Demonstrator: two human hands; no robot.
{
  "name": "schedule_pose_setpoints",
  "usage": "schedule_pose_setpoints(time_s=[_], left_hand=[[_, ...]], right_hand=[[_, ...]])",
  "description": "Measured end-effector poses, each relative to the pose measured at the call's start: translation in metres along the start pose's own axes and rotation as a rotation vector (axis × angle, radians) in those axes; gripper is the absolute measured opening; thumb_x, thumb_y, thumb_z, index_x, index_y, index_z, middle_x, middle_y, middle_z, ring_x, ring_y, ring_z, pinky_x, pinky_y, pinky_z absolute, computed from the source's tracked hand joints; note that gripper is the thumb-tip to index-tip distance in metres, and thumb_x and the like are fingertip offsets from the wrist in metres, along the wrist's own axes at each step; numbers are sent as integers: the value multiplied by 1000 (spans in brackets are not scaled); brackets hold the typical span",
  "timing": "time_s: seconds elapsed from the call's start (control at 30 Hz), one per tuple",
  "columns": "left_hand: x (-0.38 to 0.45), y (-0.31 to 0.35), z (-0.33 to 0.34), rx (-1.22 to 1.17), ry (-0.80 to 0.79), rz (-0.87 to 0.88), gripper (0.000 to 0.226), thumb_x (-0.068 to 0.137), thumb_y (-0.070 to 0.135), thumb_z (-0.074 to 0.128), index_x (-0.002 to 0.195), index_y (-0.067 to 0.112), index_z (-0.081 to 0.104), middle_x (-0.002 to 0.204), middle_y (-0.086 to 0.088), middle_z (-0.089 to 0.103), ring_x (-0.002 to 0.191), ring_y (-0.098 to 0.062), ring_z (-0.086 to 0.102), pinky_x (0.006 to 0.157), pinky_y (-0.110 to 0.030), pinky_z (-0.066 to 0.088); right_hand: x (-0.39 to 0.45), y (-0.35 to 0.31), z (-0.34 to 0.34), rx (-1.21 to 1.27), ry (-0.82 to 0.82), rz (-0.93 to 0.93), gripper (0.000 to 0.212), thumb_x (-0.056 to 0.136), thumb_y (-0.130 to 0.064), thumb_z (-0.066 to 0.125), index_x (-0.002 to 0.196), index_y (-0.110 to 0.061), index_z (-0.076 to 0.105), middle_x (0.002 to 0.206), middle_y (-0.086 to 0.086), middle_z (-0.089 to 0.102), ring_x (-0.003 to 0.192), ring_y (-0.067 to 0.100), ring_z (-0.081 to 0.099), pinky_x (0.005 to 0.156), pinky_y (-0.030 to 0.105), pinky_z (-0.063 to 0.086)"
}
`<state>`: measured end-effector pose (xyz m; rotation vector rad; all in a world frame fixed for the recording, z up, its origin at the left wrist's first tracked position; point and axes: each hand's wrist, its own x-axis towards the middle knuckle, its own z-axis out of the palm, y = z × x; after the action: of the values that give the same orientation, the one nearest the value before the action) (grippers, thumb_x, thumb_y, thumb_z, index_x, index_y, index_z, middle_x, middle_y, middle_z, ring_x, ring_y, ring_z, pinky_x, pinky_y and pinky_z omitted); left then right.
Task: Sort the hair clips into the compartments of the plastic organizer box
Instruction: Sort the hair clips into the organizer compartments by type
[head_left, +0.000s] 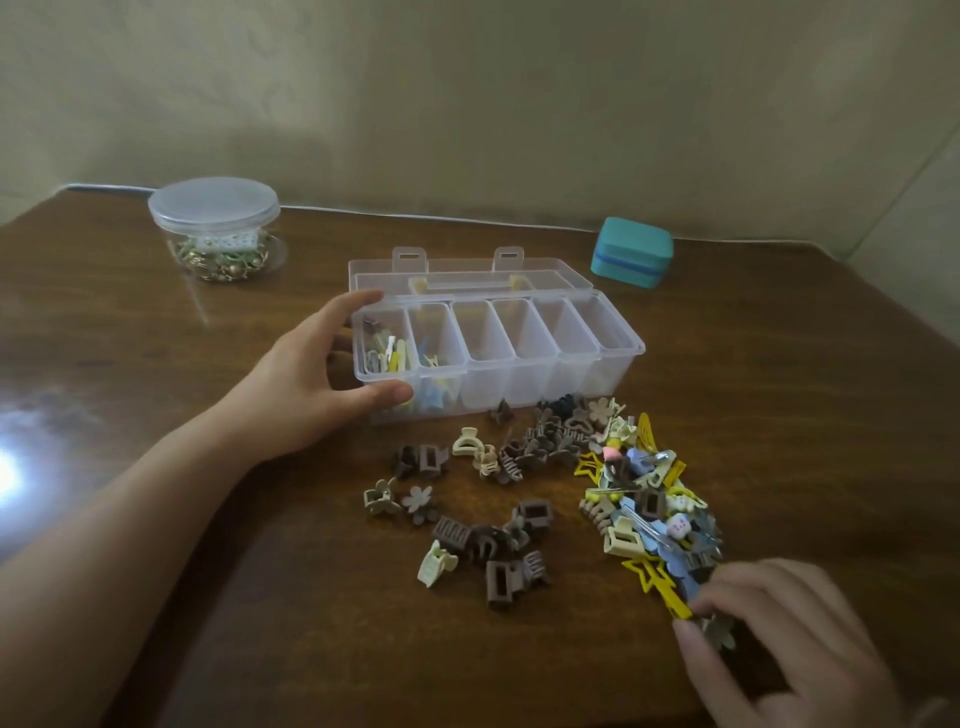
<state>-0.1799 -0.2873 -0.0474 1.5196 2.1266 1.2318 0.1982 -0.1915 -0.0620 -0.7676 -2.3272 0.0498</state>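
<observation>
Meanwhile L hand (317, 384) clasps clear plastic box (623, 347), R hand (789, 634) pinches yellow clip (670, 597).

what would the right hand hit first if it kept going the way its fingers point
Its fingers point up-left into the mixed clip pile. The right hand already touches a yellow star clip at the pile's near end; more clips lie right behind.

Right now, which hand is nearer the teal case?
Left. The left hand grips the organizer box's left end, well left of the teal case. The right hand is farther, at the clip pile's near end.
</observation>
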Motion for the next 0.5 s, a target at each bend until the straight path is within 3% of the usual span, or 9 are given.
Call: schedule_pose_setpoints(time_s=[0.23, 0.37, 0.5], left_hand=[[1, 0, -2, -9, -10, -2, 101, 57, 80, 68, 145, 48, 32, 131, 23, 47, 105, 14, 51, 84, -13, 42], [1, 0, -1, -1, -2, 6, 102, 57, 82, 68, 146, 48, 32, 130, 25, 46, 104, 16, 51, 84, -11, 41], [1, 0, -2, 8, -10, 2, 102, 57, 82, 68, 146, 48, 31, 131, 28, 44, 106, 17, 50, 85, -12, 41]], right_hand=[[7, 5, 6, -68, 54, -127, 25, 80, -33, 60, 68, -18, 76, 84, -2, 67, 81, 22, 54, 75, 33, 45], [13, 8, 5, -105, 74, -243, 25, 83, -30, 60, 68, -19, 77, 86, -1, 69, 84, 21, 51, 74, 34, 44], [27, 0, 5, 43, 136, -171, 25, 83, -28, 62, 68, -13, 76, 87, -5, 65, 83, 22, 54, 79, 30, 43]])
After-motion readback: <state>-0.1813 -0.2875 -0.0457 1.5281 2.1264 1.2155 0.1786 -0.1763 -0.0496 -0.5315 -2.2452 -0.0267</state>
